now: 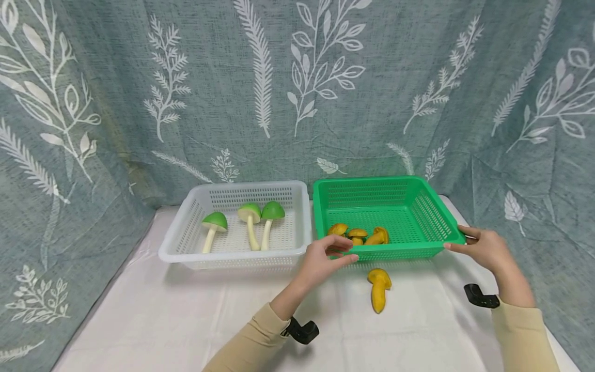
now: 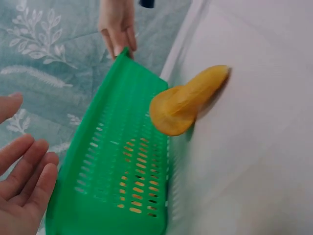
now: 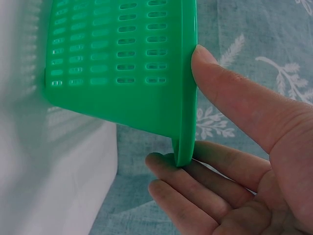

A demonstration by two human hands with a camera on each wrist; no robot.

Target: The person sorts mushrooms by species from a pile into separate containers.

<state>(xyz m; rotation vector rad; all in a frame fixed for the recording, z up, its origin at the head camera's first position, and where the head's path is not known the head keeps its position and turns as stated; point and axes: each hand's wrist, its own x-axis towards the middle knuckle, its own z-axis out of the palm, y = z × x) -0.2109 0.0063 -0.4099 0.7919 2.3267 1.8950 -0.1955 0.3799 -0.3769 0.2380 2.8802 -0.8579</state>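
Observation:
A green plastic basket [image 1: 404,252] stands at the right of the table. My right hand [image 1: 485,250] grips its front right corner; in the right wrist view the thumb [image 3: 230,88] rests on the rim and the fingers curl beneath it. At the basket's front left, my left hand [image 1: 325,258] hovers by the rim with thumb and fingers apart, holding nothing. Three yellow-brown toy mushrooms lie inside along the front wall, one of them a mushroom [image 1: 378,236] partly hidden by that wall. Another yellow mushroom [image 1: 379,292] lies on the tablecloth in front of the basket.
To the left, close beside the green basket, is a white basket [image 1: 241,257] with three green-capped mushrooms, among them one mushroom [image 1: 215,223] at its left. A grey-green leaf-patterned curtain [image 1: 209,103] hangs behind. White cloth [image 1: 186,320] covers the table.

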